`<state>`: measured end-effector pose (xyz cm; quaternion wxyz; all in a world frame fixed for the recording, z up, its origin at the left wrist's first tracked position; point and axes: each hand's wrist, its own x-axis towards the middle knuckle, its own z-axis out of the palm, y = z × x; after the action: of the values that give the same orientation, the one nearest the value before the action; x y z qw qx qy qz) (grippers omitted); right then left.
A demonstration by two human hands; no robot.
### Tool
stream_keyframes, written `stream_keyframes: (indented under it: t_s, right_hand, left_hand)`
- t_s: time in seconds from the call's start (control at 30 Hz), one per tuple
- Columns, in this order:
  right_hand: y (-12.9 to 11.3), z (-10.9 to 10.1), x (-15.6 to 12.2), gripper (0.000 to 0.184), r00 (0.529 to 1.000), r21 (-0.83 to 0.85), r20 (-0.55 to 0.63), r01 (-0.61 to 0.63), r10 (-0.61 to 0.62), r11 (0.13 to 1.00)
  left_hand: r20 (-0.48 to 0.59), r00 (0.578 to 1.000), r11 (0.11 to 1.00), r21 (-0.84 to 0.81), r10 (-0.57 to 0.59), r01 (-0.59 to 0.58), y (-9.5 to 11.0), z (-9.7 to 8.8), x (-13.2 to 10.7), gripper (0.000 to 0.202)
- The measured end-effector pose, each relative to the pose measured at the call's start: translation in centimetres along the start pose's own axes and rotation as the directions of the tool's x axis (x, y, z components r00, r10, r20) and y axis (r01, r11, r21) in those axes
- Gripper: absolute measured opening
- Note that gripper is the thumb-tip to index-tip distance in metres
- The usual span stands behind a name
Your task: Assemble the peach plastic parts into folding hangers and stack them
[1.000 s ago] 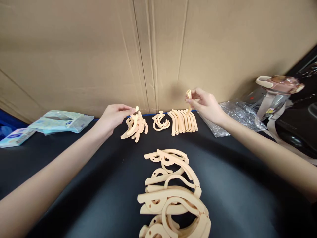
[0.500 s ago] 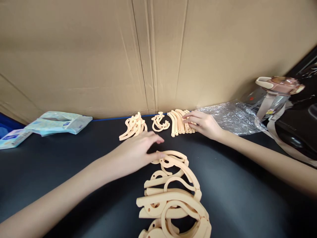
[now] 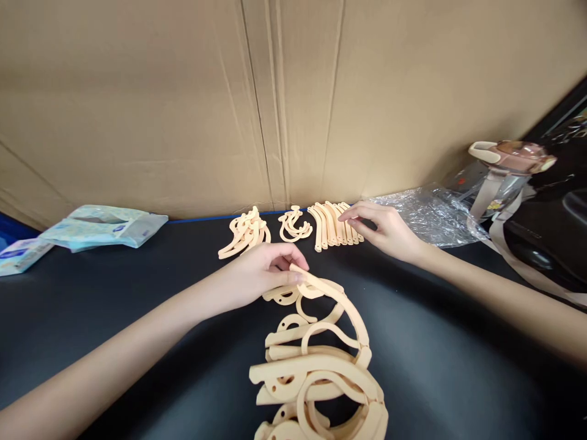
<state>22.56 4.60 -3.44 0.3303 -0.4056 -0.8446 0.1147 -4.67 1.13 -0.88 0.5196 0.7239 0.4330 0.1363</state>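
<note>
The black bench (image 3: 137, 293) lies bare along its left half and again at the right front, giving a hand wide room there. Down the middle, a heap of tan curved frames (image 3: 316, 366) blocks the near lane, with the left hand (image 3: 261, 275) on its far end. At the back, three small tan rows (image 3: 293, 226) stand close under the cardboard wall (image 3: 183, 104), which closes off the rear; the right hand (image 3: 385, 229) rests at the rightmost row. Crinkled plastic wrap (image 3: 426, 214) and a lidded jug (image 3: 499, 177) crowd the right rear corner, pale packets (image 3: 101, 226) the left rear.

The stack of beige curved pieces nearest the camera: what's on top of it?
The left hand pinches the top curved piece of the stack at its far end. Lower pieces overlap; the black table beneath is covered.
</note>
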Motion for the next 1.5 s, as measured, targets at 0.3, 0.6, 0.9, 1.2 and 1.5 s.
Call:
stream_keyframes:
  t_s: [0.3, 0.6, 0.9, 1.2, 1.5]
  right_hand:
    - [-7.5, 1.2, -0.2, 0.018, 0.959, 0.565, 0.184, -0.281, 0.214, 0.775]
    - [-5.7, -0.1, 2.6, 0.021, 0.974, 0.132, -0.134, -0.167, 0.184, 0.977]
    - [-7.0, 0.2, 4.6, 0.037, 0.981, -0.829, -0.095, 0.016, -0.170, 0.560]
    - [-4.4, -2.1, 7.0, 0.019, 0.980, -0.448, 0.006, -0.175, 0.198, 0.877]
    - [-4.7, -4.7, 6.2, 0.029, 0.884, 0.551, 0.009, -0.394, 0.467, 0.736]
  left_hand:
    - [-0.257, 0.966, 0.890, -0.443, -0.011, -0.108, 2.2, 0.9, 0.7, 0.026]
    - [-0.444, 0.884, 0.885, -0.339, 0.147, -0.318, 3.7, -0.7, 3.0, 0.020]
    - [-0.477, 0.840, 0.918, -0.147, 0.261, -0.369, 5.0, -1.7, 3.3, 0.022]
    - [-0.460, 0.884, 0.985, -0.103, 0.079, -0.141, 4.2, -1.9, 2.0, 0.012]
    - [-0.689, 0.707, 0.987, -0.107, -0.158, 0.117, -2.7, -7.6, 2.7, 0.022]
